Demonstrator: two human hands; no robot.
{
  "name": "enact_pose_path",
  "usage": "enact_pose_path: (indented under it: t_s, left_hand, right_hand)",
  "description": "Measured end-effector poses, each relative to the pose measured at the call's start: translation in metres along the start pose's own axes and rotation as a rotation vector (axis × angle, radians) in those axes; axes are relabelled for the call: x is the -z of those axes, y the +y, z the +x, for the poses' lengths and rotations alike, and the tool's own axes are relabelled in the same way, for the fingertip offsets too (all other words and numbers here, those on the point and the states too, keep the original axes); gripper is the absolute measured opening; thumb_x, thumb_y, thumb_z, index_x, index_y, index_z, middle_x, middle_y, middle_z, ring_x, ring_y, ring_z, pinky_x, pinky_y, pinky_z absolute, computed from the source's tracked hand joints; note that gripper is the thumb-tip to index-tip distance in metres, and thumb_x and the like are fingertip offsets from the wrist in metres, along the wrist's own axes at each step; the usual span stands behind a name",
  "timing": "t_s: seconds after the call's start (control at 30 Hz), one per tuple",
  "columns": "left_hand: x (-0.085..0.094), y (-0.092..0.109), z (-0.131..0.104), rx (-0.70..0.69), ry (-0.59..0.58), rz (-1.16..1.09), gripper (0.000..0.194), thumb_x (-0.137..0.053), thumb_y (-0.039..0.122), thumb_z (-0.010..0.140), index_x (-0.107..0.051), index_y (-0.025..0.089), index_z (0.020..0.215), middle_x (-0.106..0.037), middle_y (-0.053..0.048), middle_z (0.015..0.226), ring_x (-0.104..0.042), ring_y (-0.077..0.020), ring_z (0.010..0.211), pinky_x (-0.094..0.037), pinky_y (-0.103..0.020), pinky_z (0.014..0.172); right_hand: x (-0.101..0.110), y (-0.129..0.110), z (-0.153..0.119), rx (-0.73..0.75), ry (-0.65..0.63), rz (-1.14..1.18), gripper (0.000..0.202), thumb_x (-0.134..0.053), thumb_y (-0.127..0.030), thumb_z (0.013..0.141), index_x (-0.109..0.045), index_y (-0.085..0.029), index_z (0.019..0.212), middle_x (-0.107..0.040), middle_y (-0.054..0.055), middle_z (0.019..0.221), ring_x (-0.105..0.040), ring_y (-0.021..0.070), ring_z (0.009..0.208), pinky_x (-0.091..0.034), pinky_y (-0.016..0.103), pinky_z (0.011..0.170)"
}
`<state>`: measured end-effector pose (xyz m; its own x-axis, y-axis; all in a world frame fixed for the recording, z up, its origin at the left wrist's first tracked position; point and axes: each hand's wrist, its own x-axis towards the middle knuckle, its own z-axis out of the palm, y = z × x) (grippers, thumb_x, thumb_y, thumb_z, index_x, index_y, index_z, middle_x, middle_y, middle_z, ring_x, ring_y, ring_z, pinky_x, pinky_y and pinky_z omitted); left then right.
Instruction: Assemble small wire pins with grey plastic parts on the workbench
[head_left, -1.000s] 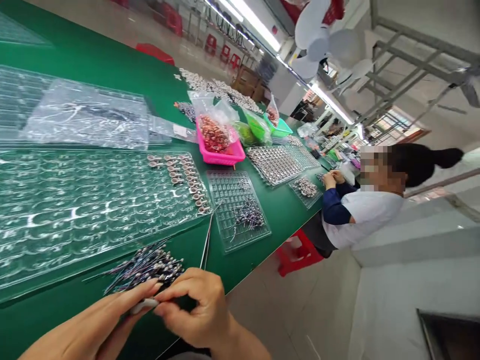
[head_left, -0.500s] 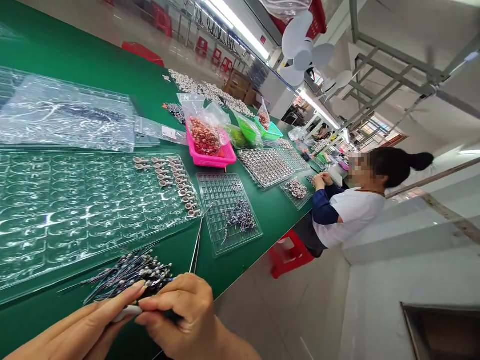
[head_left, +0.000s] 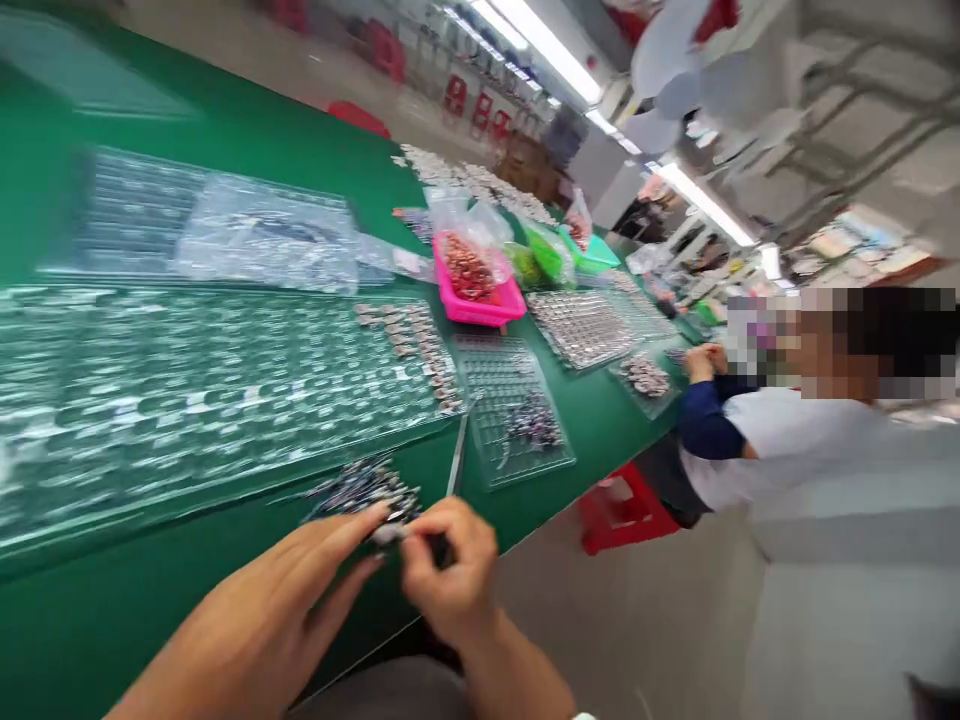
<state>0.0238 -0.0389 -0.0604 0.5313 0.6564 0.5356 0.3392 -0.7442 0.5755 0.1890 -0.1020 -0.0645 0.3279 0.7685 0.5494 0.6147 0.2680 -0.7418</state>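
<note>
At the table's near edge my left hand [head_left: 292,575] is closed, pinching a small white part [head_left: 386,534] between thumb and fingers. My right hand [head_left: 454,565] meets it from the right with thumb and forefinger pressed together; whatever they pinch is too small and blurred to name. Just beyond the fingers lies a pile of thin dark wires with pale bead-like ends [head_left: 364,487]. A pair of tweezers [head_left: 457,455] rests on the table past my right hand.
A large clear moulded tray [head_left: 187,400] holds small parts at its right end. Beside it lies a smaller tray [head_left: 487,440] with wires. Farther back stand a pink basket [head_left: 480,308] and plastic bags [head_left: 270,235]. A co-worker [head_left: 780,430] sits at right on a red stool [head_left: 622,515].
The view has swung left, so the scene sits farther right and is blurred. Both hands are still together at the white part.
</note>
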Motion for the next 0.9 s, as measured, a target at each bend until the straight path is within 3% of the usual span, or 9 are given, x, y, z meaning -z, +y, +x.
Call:
enact_pose_path:
  t_s: [0.07, 0.2, 0.57, 0.9]
  left_hand:
    - [0.012, 0.009, 0.009, -0.031, -0.071, 0.004, 0.032, -0.053, 0.033, 0.099, -0.057, 0.022, 0.128, -0.073, -0.007, 0.109, -0.072, -0.0207, 0.095, -0.058, -0.029, 0.082]
    - [0.02, 0.013, 0.017, -0.019, -0.1, -0.064, 0.026, -0.056, 0.021, 0.097, -0.056, 0.018, 0.123, -0.071, -0.008, 0.102, -0.068, -0.019, 0.092, -0.058, -0.031, 0.08]
    - [0.022, 0.011, 0.019, -0.035, -0.059, -0.134, 0.015, -0.059, 0.01, 0.093, -0.063, 0.015, 0.107, -0.07, -0.005, 0.085, -0.064, -0.0169, 0.077, -0.053, -0.028, 0.068]
    - [0.026, 0.017, 0.019, 0.036, -0.193, -0.06, 0.013, -0.049, 0.012, 0.096, -0.061, 0.014, 0.093, -0.066, -0.005, 0.08, -0.059, -0.0175, 0.072, -0.046, -0.029, 0.065]
  right_hand:
    - [0.007, -0.003, 0.003, -0.138, -0.071, 0.07, 0.007, -0.058, -0.017, 0.084, -0.062, -0.02, 0.079, -0.058, -0.003, 0.068, -0.054, 0.0092, 0.058, -0.043, 0.02, 0.054]
    - [0.01, -0.003, 0.003, -0.206, -0.162, 0.134, 0.008, -0.059, -0.017, 0.086, -0.061, -0.02, 0.08, -0.054, -0.003, 0.069, -0.049, 0.0088, 0.059, -0.039, 0.021, 0.054]
    - [0.01, -0.008, 0.004, -0.139, -0.237, 0.106, 0.012, -0.058, -0.013, 0.087, -0.057, -0.02, 0.077, -0.05, -0.004, 0.067, -0.046, 0.0089, 0.059, -0.038, 0.022, 0.056]
    - [0.01, -0.01, 0.004, -0.054, -0.224, 0.061, 0.013, -0.056, -0.009, 0.085, -0.055, -0.02, 0.077, -0.052, -0.004, 0.068, -0.046, 0.0098, 0.06, -0.038, 0.023, 0.056]
